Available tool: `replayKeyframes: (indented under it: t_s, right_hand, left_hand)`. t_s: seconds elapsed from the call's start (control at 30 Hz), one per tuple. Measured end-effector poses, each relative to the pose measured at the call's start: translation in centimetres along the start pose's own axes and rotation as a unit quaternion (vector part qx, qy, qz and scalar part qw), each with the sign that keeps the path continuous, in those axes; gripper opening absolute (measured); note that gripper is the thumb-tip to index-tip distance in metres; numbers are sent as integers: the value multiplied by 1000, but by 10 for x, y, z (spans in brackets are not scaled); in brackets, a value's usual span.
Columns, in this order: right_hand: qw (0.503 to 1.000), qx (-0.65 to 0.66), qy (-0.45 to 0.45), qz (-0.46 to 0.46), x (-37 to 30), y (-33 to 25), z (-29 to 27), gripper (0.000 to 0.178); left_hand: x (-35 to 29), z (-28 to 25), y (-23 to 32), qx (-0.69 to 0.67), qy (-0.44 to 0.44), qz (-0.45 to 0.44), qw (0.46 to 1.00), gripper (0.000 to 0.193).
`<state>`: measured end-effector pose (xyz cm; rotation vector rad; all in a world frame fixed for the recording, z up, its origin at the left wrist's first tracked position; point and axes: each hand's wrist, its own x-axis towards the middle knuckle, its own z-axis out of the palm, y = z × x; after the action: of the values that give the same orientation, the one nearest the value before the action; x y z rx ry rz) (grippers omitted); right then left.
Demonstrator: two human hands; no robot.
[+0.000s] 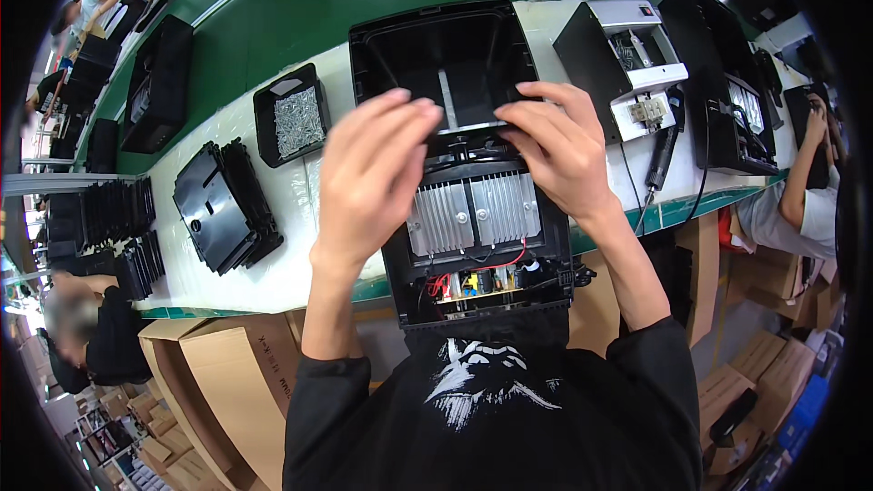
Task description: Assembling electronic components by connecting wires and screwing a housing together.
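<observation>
A black plastic housing (397, 286) lies opened up in front of me. Its near part holds two finned metal heat sinks (443, 221) and a circuit board (479, 284) with red wires. The deep far part is a black hollow shell (409, 50), with a thin pale strip (446, 95) running down inside it. My left hand (368, 177) hovers over the left side, fingers stretched out and its thumb hidden. Over the right side, my right hand (564, 145) is half curled, thumb and fingers apart, fingertips close to the shell's near edge. I see nothing held in either.
To the left are a black tray of screws (298, 118) and a stack of black plates (223, 205). On the right stand a white-and-black device (618, 64), a black power screwdriver (662, 155) and another black housing (718, 82). Cardboard boxes (232, 391) sit below; other people work at both sides.
</observation>
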<state>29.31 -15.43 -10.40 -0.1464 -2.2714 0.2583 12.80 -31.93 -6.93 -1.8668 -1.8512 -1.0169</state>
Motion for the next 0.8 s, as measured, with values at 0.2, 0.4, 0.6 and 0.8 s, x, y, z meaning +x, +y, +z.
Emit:
replayKeyframes:
  t_s: [0.2, 0.4, 0.6, 0.8]
  right_hand:
    - [989, -22, -71, 124, 3, -6, 2, 28]
    - [962, 102, 60, 248, -8, -11, -26, 32]
    - [825, -324, -1, 463, -104, 82, -95, 39]
    - [706, -268, -140, 641, -138, 121, -90, 79]
  left_hand:
    - [-15, 33, -4, -37, -47, -89, 994, 27]
    - [-17, 28, -11, -106, -122, -150, 975, 21]
    - [-13, 29, -4, -123, -85, -166, 975, 20]
    - [-16, 27, -1, -160, -64, -209, 963, 22]
